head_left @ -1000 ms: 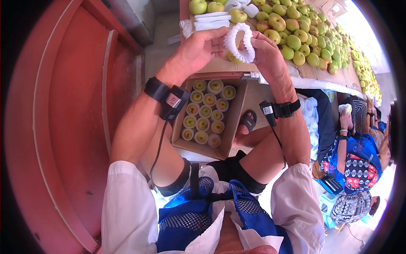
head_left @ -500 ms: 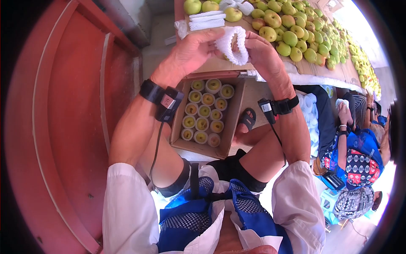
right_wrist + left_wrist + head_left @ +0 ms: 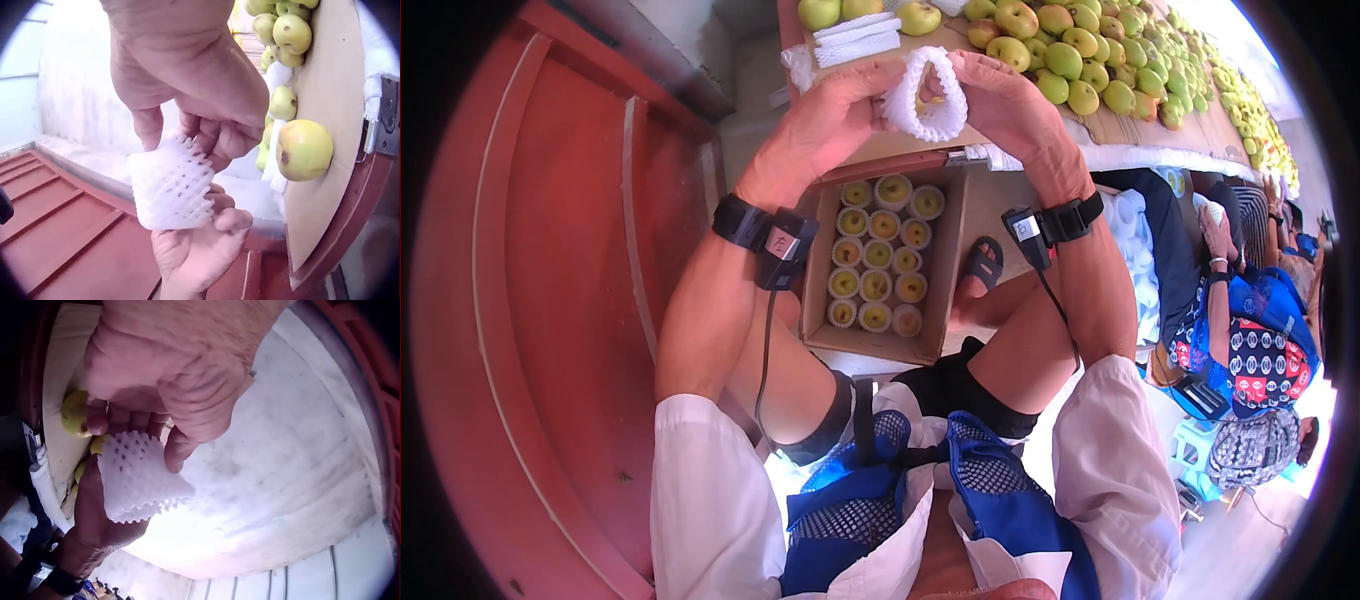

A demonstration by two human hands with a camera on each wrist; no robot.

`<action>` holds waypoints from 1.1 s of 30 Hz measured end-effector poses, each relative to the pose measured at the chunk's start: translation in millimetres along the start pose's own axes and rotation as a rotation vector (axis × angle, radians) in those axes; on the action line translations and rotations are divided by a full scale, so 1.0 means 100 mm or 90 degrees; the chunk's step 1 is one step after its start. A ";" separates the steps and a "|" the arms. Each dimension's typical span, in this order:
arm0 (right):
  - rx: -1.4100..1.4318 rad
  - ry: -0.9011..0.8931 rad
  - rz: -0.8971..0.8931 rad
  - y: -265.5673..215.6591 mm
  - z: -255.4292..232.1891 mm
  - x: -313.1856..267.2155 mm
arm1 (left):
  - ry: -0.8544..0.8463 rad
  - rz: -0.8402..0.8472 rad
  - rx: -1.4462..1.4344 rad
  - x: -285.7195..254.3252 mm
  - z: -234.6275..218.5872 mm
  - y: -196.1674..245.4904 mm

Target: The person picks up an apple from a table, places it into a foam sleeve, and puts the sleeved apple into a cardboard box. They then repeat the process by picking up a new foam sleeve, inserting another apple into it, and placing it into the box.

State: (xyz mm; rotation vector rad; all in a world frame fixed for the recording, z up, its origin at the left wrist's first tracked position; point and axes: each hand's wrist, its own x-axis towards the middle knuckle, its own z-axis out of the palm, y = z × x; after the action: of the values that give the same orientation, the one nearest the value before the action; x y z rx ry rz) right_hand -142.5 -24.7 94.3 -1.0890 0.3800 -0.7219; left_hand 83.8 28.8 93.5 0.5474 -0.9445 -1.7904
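A white foam net sleeve (image 3: 902,104) is held stretched into a ring above the table edge in the head view. My left hand (image 3: 832,118) pinches its left side and my right hand (image 3: 1012,108) its right side. In the left wrist view the sleeve (image 3: 134,475) hangs between the thumb and fingers of my left hand (image 3: 175,369). The right wrist view shows my right hand (image 3: 187,69) gripping the sleeve's upper edge (image 3: 172,187). No apple is visible inside it. One yellow-green apple (image 3: 304,150) rests on the cardboard beside the hands.
A cardboard box (image 3: 956,265) with net-wrapped apples stands below, between the knees. Flat foam sleeves (image 3: 858,42) and a large apple pile (image 3: 1064,60) lie on the table. A red panel (image 3: 570,300) is at left; other people sit at right.
The sleeve has turned and its opening now faces the head camera more squarely, wider than half a second ago. Both hands still hold it; the whole head view has shifted slightly.
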 end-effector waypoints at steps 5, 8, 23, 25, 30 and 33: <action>0.038 0.001 -0.006 -0.02 -0.08 -0.01 | 0.015 0.017 0.001 0.00 0.08 -0.03; 0.003 0.059 0.032 -0.02 -0.08 -0.04 | 0.012 -0.033 -0.005 0.03 0.01 -0.07; -0.356 0.270 0.100 0.08 -0.09 -0.14 | 0.200 -0.042 0.174 0.14 -0.14 -0.40; -0.365 0.289 0.079 0.11 -0.08 -0.12 | 0.228 -0.037 0.197 0.17 -0.16 -0.44; -0.369 0.328 0.010 0.30 -0.21 0.01 | 0.279 -0.036 0.240 0.25 -0.14 -0.50; -0.408 0.343 -0.040 0.47 -0.34 0.09 | 0.299 -0.045 0.272 0.28 -0.19 -0.58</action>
State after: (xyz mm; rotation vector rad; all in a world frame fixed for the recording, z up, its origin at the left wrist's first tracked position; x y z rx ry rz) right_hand -140.7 -40.9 37.4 -1.5008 1.0959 -0.9819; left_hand 53.4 7.7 37.3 1.2250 -0.9786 -1.4217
